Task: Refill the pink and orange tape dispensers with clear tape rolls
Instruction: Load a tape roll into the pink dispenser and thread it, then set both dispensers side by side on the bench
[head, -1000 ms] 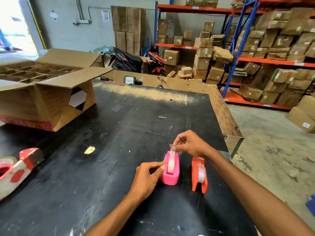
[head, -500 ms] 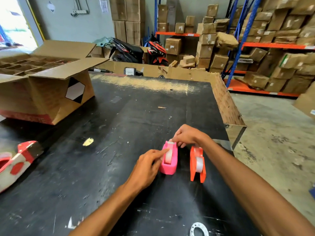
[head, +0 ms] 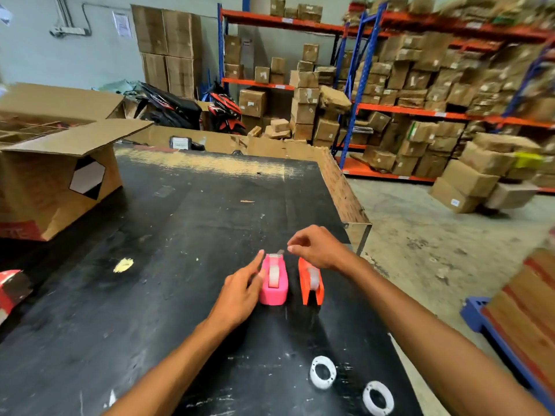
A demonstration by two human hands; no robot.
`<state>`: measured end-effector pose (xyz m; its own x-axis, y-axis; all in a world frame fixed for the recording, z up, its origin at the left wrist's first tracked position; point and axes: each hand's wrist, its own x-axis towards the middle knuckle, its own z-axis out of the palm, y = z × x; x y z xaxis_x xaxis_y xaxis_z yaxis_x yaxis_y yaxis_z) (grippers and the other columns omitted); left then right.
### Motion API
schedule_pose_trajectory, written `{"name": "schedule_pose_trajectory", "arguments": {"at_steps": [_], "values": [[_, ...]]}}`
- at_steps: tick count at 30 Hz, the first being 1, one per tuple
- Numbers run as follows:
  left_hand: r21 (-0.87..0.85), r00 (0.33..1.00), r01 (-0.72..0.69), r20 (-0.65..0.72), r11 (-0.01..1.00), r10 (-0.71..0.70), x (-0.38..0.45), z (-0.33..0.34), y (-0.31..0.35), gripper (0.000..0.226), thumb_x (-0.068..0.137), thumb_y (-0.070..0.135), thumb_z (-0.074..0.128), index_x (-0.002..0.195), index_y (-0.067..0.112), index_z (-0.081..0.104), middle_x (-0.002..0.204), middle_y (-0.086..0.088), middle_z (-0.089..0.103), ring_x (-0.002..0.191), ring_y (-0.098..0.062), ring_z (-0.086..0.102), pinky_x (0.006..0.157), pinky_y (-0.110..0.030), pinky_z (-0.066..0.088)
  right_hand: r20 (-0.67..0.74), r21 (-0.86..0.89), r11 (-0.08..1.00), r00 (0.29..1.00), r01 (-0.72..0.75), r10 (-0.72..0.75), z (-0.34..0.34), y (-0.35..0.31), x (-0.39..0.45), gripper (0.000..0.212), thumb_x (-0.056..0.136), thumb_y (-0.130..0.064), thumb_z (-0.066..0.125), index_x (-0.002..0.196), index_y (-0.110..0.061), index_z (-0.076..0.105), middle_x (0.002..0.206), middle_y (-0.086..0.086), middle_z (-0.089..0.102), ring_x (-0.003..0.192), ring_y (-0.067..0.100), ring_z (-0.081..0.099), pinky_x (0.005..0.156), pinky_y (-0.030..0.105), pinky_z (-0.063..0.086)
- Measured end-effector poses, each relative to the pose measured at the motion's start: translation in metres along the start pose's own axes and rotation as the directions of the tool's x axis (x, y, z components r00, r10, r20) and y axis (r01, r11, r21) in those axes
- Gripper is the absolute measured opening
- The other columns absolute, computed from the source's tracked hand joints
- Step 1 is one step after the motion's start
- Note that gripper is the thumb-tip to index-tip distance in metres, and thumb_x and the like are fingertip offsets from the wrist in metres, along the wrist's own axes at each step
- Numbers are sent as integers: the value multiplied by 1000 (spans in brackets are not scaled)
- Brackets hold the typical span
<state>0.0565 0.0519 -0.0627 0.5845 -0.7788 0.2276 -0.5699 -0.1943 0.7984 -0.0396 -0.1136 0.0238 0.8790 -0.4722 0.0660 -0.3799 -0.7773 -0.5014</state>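
The pink tape dispenser (head: pixel 274 280) stands on the black table (head: pixel 168 235) with a clear tape roll (head: pixel 273 274) seated in it. Just to its right stands the orange tape dispenser (head: pixel 310 283), also holding a clear roll (head: pixel 313 279). My left hand (head: pixel 243 288) lies against the pink dispenser's left side, fingers spread, index finger stretched forward. My right hand (head: pixel 316 246) hovers over the far ends of both dispensers, fingers loosely curled and empty. Two white empty tape cores (head: pixel 322 372) (head: pixel 377 397) lie on the table near me.
An open cardboard box (head: pixel 57 178) sits at the table's left. A red and white tape gun (head: pixel 10 291) lies at the left edge. The table's right edge drops to a concrete floor, with shelves of cartons behind and a blue pallet (head: pixel 492 331) at right.
My right hand has let go of the tape end on the pink dispenser and lifted up to the right. My left hand has loosened off the dispenser's side. The view tilted down, showing the cores.
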Motion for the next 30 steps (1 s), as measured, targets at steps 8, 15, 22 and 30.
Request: {"name": "schedule_pose_trajectory", "arguments": {"at_steps": [8,15,22,30], "values": [[43,958,-288,4,957,288,-37,-1,51,40,84,34,49,116,18,67,121,0,59,114,-15,49,95,-24,38,55,-74,980,980,-186,190,-24,7,-130,18,86,-22,65,98,-11,72,91,2,73,85,16,64,79,30,50],[218,697,-480,683,850,219,-64,28,65,68,75,58,63,135,32,48,133,4,52,125,-16,41,104,-36,40,230,-288,912,904,-291,361,7,12,-229,52,79,-44,68,123,-24,53,114,2,57,104,22,56,84,31,45],[264,831,-434,487,861,270,-89,4,37,23,83,40,56,98,23,61,95,-2,62,97,-23,53,80,-40,49,68,-261,950,978,-171,195,46,-14,-208,30,83,-38,64,109,-25,60,100,1,54,101,24,56,83,35,46],[372,990,-44,138,927,-9,-68,-104,-41,46,82,40,61,126,26,54,116,2,65,113,-23,58,87,-37,48,69,-273,961,997,40,-22,85,-79,-91,28,80,-36,65,99,-16,63,100,9,69,94,30,61,72,38,50]]}}
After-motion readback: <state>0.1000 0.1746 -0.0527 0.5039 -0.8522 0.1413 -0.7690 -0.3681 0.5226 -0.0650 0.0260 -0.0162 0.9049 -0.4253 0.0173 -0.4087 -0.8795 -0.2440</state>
